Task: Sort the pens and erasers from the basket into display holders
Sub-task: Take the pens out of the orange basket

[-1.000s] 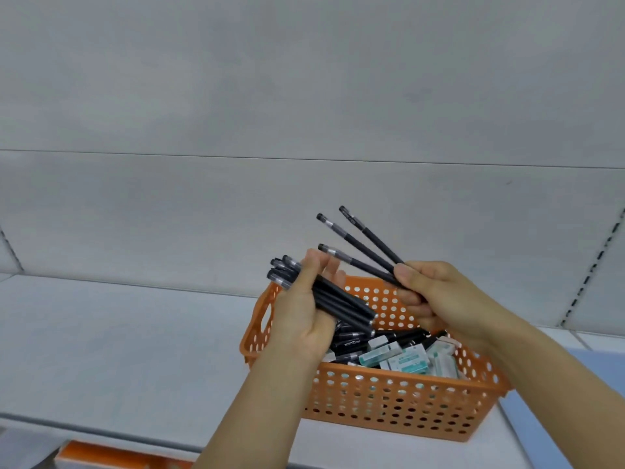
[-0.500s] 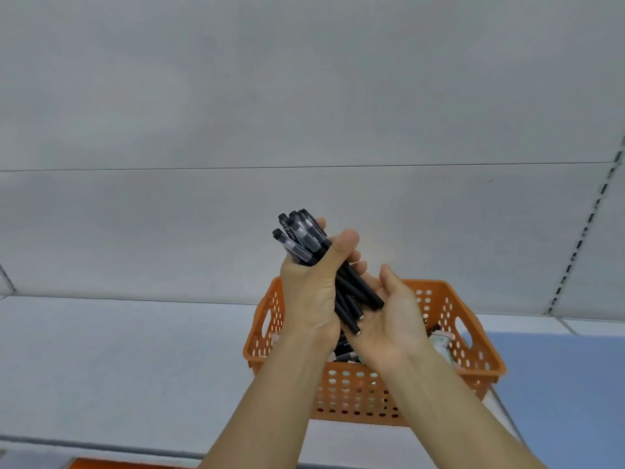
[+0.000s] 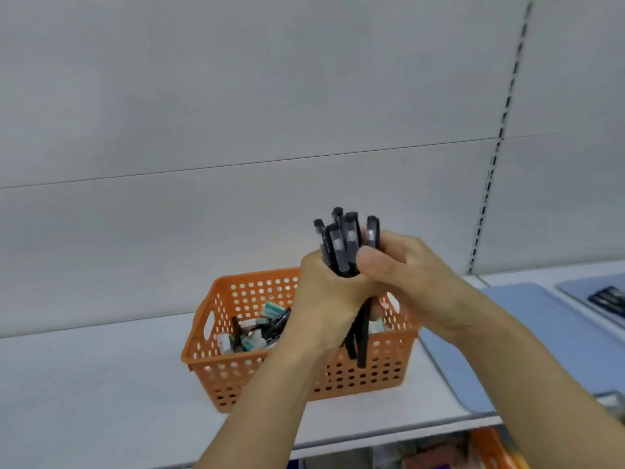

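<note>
A bundle of several black pens (image 3: 345, 245) stands nearly upright above the orange perforated basket (image 3: 236, 367). My left hand (image 3: 324, 299) and my right hand (image 3: 409, 272) are both wrapped around the bundle's middle, with the caps sticking out above and the tips hanging below. Inside the basket lie more black pens (image 3: 277, 324) and several small erasers in white and green sleeves (image 3: 252, 343). The basket's right part is hidden behind my hands.
The basket sits on a white shelf (image 3: 84, 384) with a white back panel. A light blue mat (image 3: 507, 333) lies to the right. Farther right, a second blue mat (image 3: 592, 289) carries dark pens (image 3: 610, 301). Orange things show below the shelf edge.
My right hand has put its few pens together with the left hand's bundle, and both hands have turned the bundle upright. The view has swung right, so the blue mats show.
</note>
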Tool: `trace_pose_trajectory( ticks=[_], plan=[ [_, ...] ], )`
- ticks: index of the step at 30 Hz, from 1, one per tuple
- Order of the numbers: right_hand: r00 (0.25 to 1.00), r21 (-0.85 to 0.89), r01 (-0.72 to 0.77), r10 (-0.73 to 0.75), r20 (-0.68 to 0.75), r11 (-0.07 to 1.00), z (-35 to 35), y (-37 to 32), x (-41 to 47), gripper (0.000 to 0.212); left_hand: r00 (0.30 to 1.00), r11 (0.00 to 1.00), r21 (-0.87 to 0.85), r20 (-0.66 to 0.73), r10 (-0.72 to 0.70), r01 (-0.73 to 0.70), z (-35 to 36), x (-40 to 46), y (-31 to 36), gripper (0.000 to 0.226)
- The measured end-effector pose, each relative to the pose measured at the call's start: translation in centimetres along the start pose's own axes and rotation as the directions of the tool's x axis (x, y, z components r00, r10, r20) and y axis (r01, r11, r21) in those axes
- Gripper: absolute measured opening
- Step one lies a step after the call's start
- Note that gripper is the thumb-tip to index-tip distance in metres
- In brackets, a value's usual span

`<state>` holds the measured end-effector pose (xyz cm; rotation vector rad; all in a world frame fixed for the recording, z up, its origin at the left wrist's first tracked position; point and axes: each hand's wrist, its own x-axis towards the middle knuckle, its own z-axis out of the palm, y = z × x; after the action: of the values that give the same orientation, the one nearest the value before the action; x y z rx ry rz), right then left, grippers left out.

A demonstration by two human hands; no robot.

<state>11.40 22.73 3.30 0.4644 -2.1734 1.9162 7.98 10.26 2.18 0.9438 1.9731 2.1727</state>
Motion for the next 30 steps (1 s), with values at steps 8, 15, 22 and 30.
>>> trace_pose_trajectory(
  ticks=[8,15,22,30],
  plan=[
    [0.995,-0.16,-0.055,0.042,-0.086,0.986,-10.8,0.6,-5.2,0.008,0.959,0.998,0.038,0.276,-0.058,0.05,12.4,1.5,-3.9,0.043],
    [0.926,-0.223,-0.284,0.206,-0.316,0.933,-18.7,6.4,-8.5,0.009,0.972,0.984,0.031,0.156,-0.176,0.174,22.2,2.9,-10.9,0.044],
    [0.925,-0.144,-0.352,0.319,-0.208,0.925,-20.9,9.8,-10.0,0.017,0.963,0.951,0.207,0.096,-0.252,0.229,24.2,2.7,-14.0,0.043],
    [0.94,-0.18,-0.336,0.318,-0.12,0.925,-22.8,10.1,-11.3,0.012,0.961,0.936,0.267,0.091,-0.26,0.228,26.3,2.5,-14.9,0.032]
  ],
)
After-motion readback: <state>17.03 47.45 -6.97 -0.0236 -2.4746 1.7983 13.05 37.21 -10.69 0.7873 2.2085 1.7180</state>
